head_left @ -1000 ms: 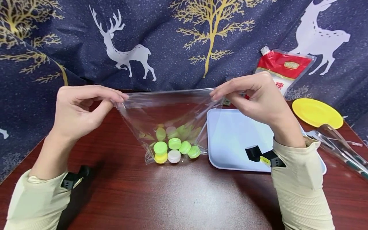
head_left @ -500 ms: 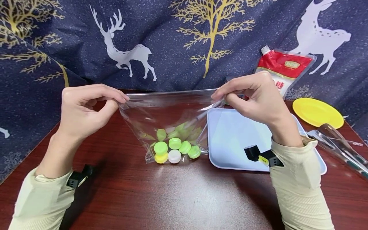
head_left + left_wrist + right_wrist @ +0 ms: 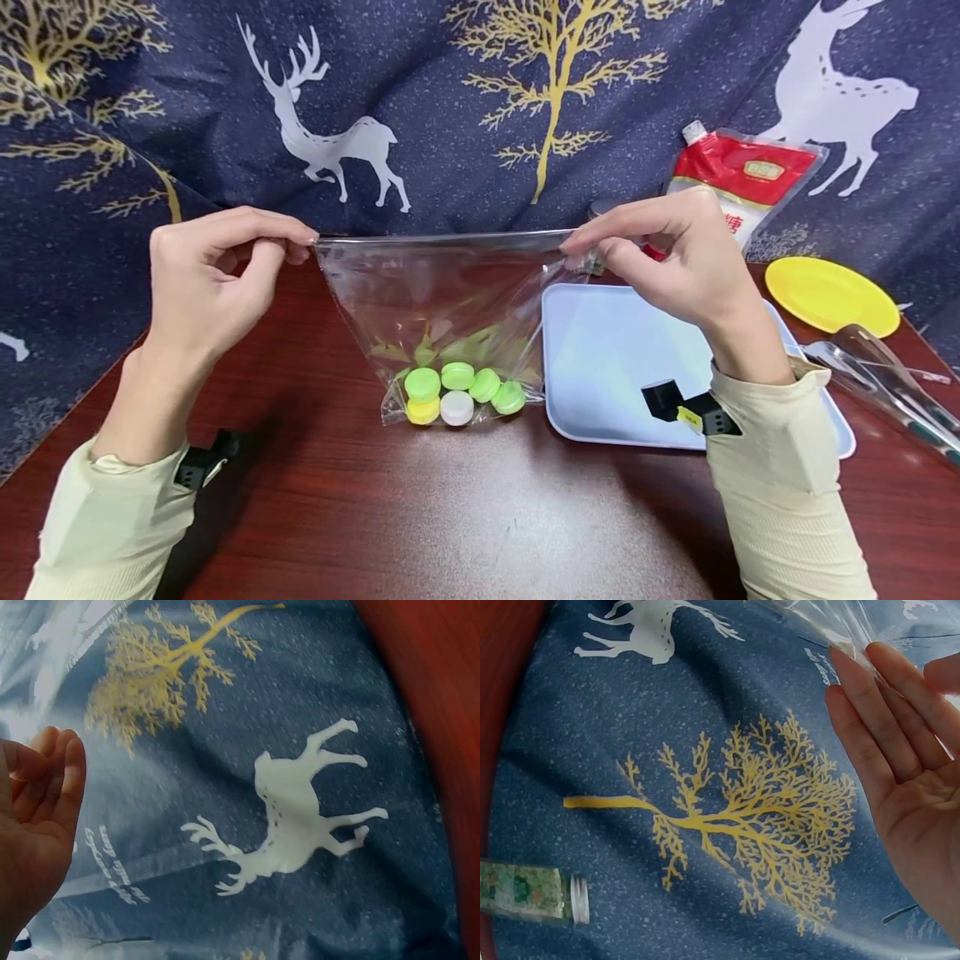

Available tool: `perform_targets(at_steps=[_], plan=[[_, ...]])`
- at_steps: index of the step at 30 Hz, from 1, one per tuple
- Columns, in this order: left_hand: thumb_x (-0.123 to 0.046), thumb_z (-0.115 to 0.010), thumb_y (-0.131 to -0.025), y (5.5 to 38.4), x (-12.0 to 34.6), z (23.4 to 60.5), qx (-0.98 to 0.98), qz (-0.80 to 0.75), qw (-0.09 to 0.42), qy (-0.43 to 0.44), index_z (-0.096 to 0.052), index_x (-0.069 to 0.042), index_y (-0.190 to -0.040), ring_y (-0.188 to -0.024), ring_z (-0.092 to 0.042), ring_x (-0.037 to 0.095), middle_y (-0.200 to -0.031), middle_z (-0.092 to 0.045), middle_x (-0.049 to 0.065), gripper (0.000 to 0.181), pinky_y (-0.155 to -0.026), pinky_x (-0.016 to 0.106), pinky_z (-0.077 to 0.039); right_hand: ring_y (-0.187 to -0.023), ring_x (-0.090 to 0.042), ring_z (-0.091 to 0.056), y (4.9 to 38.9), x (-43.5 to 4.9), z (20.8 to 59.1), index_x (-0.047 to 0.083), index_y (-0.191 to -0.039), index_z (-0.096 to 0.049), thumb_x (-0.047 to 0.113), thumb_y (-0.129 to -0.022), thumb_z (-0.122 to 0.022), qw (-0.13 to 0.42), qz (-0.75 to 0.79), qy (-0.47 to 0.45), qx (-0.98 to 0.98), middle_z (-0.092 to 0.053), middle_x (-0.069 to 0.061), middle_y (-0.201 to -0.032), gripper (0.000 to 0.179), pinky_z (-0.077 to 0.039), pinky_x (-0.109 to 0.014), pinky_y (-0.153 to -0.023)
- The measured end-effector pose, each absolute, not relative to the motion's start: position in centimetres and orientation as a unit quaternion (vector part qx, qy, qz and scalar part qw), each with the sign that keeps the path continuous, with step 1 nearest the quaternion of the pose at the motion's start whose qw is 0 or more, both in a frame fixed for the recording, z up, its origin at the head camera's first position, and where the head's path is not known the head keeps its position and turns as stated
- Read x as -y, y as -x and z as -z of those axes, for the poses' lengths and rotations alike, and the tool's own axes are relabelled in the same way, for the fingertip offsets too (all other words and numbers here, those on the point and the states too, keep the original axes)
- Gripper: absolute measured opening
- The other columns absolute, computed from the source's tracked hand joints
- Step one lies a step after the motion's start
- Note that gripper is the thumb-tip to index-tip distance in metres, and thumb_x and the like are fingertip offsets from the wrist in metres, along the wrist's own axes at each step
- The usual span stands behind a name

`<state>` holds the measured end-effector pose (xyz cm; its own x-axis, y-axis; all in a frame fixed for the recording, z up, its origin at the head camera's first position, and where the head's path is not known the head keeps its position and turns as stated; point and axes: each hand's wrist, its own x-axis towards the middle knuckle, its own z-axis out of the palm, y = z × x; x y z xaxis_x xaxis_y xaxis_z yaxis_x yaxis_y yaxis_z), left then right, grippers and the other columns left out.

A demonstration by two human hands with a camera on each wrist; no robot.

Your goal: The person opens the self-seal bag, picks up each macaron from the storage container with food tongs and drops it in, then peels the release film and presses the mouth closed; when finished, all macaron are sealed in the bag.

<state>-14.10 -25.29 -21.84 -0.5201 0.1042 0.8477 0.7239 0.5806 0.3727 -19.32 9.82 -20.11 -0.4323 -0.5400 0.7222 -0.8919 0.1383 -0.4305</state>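
Observation:
A clear plastic bag (image 3: pixel 431 287) stands upright on the brown table, its top edge stretched nearly straight. My left hand (image 3: pixel 210 279) pinches the upper left corner between thumb and fingers. At the upper right corner, my right hand (image 3: pixel 678 250) pinches the plastic the same way. Along the bag's bottom lie several macaron-like rounds: green ones (image 3: pixel 422 384), a yellow one (image 3: pixel 423 411) and a whitish one (image 3: pixel 457 408). The right wrist view catches some plastic (image 3: pixel 832 622) at the right fingertips. In the left wrist view the curled left fingers (image 3: pixel 71 776) appear at the left edge.
Right of the bag lies a pale blue tray (image 3: pixel 615 375), partly under the right forearm. Beyond it are a yellow plate (image 3: pixel 832 296), metal tongs (image 3: pixel 892 392) and a red-and-white pouch (image 3: pixel 750 171). A jar (image 3: pixel 529 891) stands by the patterned cloth (image 3: pixel 450 167) behind.
My left hand has shifted slightly left and up since half a second ago, and my right hand slightly right. The bag's top edge is pulled wider and tauter; the rounds stay at the bottom.

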Motion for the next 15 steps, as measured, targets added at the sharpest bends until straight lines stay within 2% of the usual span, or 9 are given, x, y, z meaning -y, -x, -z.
perform_targets(at_steps=[3,8,11,15], plan=[[0.014,-0.044,-0.08,14.0,25.3,21.9,0.803,0.396,0.368,0.25,-0.07,0.004,-0.088,-0.069,-0.059,0.01,-0.077,-0.066,0.004,0.028,-0.064,0.016,-0.044,-0.041,-0.003,-0.033,19.4,-9.9,20.2,0.0,-0.087,-0.073,-0.004,-0.082,-0.052,0.196,-0.437,-0.493,0.726,-0.07,-0.003,-0.082,0.022,-0.023,-0.02,-0.04],[0.002,-0.057,-0.087,13.8,24.4,22.0,0.807,0.474,0.248,0.251,-0.064,0.002,-0.106,-0.078,-0.062,0.013,-0.089,-0.068,0.004,0.021,-0.07,0.018,-0.045,-0.057,-0.009,-0.057,19.5,-9.8,20.2,-0.003,-0.087,-0.072,-0.002,-0.084,-0.056,0.187,-0.437,-0.498,0.725,-0.07,-0.005,-0.081,0.016,-0.035,-0.019,-0.046],[0.002,-0.065,-0.083,13.7,24.0,22.1,0.795,0.52,0.194,0.243,-0.066,0.002,-0.102,-0.076,-0.063,0.013,-0.089,-0.069,0.006,0.019,-0.067,0.018,-0.047,-0.07,-0.014,-0.064,19.6,-9.9,20.1,-0.003,-0.087,-0.072,-0.004,-0.083,-0.059,0.182,-0.434,-0.492,0.733,-0.07,-0.005,-0.081,0.014,-0.043,-0.02,-0.053],[0.003,-0.066,-0.083,13.8,23.9,22.1,0.775,0.561,0.174,0.235,-0.069,0.003,-0.09,-0.069,-0.064,0.013,-0.081,-0.07,0.007,0.008,-0.063,0.019,-0.047,-0.068,-0.012,-0.064,19.6,-9.8,20.1,-0.003,-0.086,-0.072,-0.007,-0.082,-0.06,0.18,-0.43,-0.478,0.745,-0.07,-0.004,-0.08,0.013,-0.047,-0.019,-0.057]])
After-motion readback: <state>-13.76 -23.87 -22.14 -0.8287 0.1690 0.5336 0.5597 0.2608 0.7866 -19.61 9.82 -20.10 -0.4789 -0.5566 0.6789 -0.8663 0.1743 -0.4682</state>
